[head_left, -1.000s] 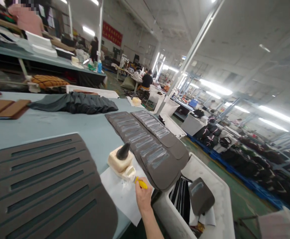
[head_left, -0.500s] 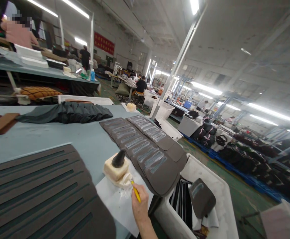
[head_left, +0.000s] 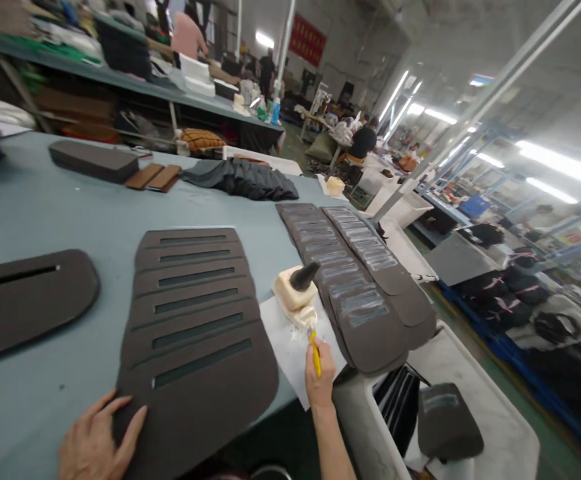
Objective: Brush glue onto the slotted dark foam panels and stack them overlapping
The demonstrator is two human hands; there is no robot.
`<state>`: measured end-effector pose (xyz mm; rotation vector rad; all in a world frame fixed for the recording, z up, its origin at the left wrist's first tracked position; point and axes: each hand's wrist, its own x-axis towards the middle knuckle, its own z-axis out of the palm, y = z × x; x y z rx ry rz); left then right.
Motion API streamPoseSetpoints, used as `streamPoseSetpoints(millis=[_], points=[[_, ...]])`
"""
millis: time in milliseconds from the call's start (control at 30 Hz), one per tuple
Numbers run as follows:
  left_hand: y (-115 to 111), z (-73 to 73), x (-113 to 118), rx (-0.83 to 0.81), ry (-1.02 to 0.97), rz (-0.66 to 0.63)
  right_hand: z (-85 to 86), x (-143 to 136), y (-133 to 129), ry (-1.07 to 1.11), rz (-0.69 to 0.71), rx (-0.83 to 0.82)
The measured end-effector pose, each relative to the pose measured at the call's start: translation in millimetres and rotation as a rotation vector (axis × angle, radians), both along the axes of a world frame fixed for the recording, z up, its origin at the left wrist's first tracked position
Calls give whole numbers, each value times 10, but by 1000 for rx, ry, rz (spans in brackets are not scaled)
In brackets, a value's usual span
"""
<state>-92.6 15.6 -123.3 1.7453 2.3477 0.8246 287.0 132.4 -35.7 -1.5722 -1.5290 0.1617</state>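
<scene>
My right hand grips a yellow-handled brush, its tip in a whitish, glue-like paste on a white sheet. Just behind the paste sits a cream-coloured block-shaped container with a black cone-shaped nozzle leaning on top. My left hand lies with fingers spread on the near left corner of a dark grey panel, which has several long slots across it. To the right, overlapping dark panels carry whitish smears around their slots.
Another dark slotted piece lies at the left of the blue-grey table. Farther back are brown strips, a dark stack and gathered dark cloth. A white bin holding dark pieces stands at right. People work in the background.
The view has swung left and down, so the panel shows whole and my left hand has come into sight on it. My right hand still holds the brush at the paste.
</scene>
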Motion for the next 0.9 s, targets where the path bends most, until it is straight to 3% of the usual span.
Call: streamPoseSetpoints(millis=[233,367,467,600,767,900], points=[[30,35,-9,44,11,44,106,69,11,-157,63,-18],[5,104,-12,52,-14,57,176,-96,-13,9,41,-94],[-9,207,1,50,9,29,270,-474,-87,134,108,-214],[-17,340,39,31,73,-32,340,-1230,-183,239,319,-339],[-13,391,42,5,114,-70,211,-2110,-272,259,574,-390],[-16,391,22,13,102,-57,90,-2359,-274,179,692,-363]])
